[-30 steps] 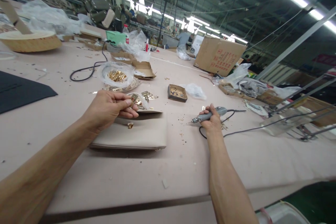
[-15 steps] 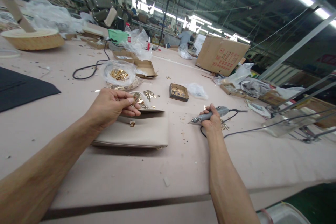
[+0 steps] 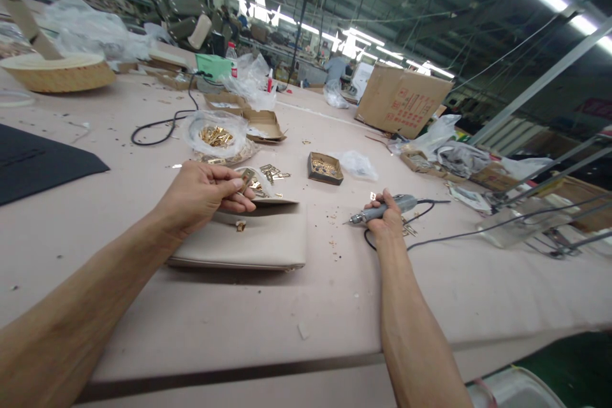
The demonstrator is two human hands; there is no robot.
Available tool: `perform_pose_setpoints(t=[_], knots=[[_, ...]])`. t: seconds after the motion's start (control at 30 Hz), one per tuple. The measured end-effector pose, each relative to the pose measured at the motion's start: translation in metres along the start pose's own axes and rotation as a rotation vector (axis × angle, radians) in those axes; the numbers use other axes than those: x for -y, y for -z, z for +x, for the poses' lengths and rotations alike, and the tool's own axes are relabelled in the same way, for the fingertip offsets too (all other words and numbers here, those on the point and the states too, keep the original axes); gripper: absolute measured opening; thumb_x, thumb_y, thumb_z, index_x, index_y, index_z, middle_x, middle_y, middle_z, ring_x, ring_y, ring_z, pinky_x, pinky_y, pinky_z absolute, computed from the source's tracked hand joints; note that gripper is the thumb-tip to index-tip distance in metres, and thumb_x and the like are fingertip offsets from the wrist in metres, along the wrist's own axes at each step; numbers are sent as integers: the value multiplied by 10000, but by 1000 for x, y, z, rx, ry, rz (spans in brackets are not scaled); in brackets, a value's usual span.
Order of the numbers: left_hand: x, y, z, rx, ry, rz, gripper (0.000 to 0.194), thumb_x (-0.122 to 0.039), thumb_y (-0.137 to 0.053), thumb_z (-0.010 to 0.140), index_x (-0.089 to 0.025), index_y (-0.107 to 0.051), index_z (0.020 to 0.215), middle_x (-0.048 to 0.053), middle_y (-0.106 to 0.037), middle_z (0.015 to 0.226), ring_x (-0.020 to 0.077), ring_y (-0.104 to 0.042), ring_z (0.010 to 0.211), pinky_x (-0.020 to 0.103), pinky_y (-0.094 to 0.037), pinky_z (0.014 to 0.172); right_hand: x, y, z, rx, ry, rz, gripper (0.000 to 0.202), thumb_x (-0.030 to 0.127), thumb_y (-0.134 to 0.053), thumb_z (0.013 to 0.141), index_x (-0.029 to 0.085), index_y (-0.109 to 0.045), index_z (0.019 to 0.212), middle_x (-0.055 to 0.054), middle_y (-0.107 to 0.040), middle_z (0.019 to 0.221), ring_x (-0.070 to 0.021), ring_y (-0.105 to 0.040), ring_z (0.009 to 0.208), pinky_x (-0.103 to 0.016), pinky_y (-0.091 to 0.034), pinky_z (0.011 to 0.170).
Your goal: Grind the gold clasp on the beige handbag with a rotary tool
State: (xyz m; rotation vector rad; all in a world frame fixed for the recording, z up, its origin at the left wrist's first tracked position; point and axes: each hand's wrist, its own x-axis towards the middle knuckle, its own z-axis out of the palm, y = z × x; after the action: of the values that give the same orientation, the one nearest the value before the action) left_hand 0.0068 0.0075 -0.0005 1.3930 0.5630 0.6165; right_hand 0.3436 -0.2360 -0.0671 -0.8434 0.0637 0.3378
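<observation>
My left hand (image 3: 203,194) pinches a small gold metal clasp plate (image 3: 245,180) between thumb and fingers, just above the far edge of a flat beige leather bag (image 3: 258,239) that lies on the table. A gold lock fitting (image 3: 240,225) sits on the bag's front below my fingers. My right hand (image 3: 386,218) grips a grey corded electric screwdriver (image 3: 382,209), its tip pointing left and resting low over the table, to the right of the bag.
Loose gold fittings (image 3: 271,173) lie beyond the bag. A plastic bag of gold parts (image 3: 216,135), a small open box of screws (image 3: 325,168), a black cable (image 3: 157,129), a black mat (image 3: 33,162) and a large cardboard box (image 3: 402,102) stand on the pale table (image 3: 335,306).
Hardly anything has moved. My left hand still holds the clasp plate over the bag and my right hand keeps the screwdriver; only the view has shifted slightly.
</observation>
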Motion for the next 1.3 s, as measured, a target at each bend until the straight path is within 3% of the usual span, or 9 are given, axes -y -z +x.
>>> perform_pose_setpoints(t=[0.5, 0.67, 0.8, 1.0, 1.13, 1.3], knots=[[5, 3, 3, 26, -7, -24, 332, -268, -847, 717, -44, -714, 923, 187, -748, 860, 272, -753, 653, 270, -656, 544, 1, -1, -1, -1, 28, 3, 364, 291, -867, 814, 199, -519, 864, 100, -603, 724, -45, -514, 481, -198, -492, 477], [1, 2, -2, 33, 0, -50, 317, -298, -860, 724, -61, -704, 866, 170, -751, 837, 245, -748, 631, 230, -632, 528, 15, -17, -20, 53, 17, 67, 314, 214, -799, 848, 200, -486, 840, 109, -561, 702, -35, -496, 469, -188, -493, 489], [-4, -2, -6, 62, 48, -58, 271, -296, -797, 842, -67, -681, 754, 147, -718, 703, 222, -735, 592, 198, -591, 506, 26, -56, -41, 137, 55, 118, 215, 145, -700, 862, 195, -493, 830, 88, -548, 720, -38, -478, 466, -218, -518, 508], [-1, -5, -4, -7, 94, -112, 242, -165, -680, 960, -59, -659, 744, 136, -705, 674, 188, -717, 549, 177, -560, 476, 28, -157, -111, 412, 158, 128, 190, 127, -709, 808, 198, -533, 807, 48, -528, 750, -57, -463, 507, -243, -520, 523], [0, -6, -5, 0, 101, -141, 213, -66, -603, 981, -54, -646, 773, 143, -716, 718, 194, -724, 556, 182, -559, 459, -1, -210, -163, 525, 218, 98, 227, 169, -753, 792, 192, -527, 778, 46, -532, 734, -65, -451, 530, -244, -517, 544], [6, -4, -2, 25, 81, -95, 273, -42, -525, 991, -49, -645, 746, 161, -708, 687, 221, -740, 589, 187, -563, 463, -46, -238, -198, 645, 373, 17, 366, 254, -882, 678, 185, -532, 760, 61, -513, 654, -77, -457, 513, -248, -490, 540]])
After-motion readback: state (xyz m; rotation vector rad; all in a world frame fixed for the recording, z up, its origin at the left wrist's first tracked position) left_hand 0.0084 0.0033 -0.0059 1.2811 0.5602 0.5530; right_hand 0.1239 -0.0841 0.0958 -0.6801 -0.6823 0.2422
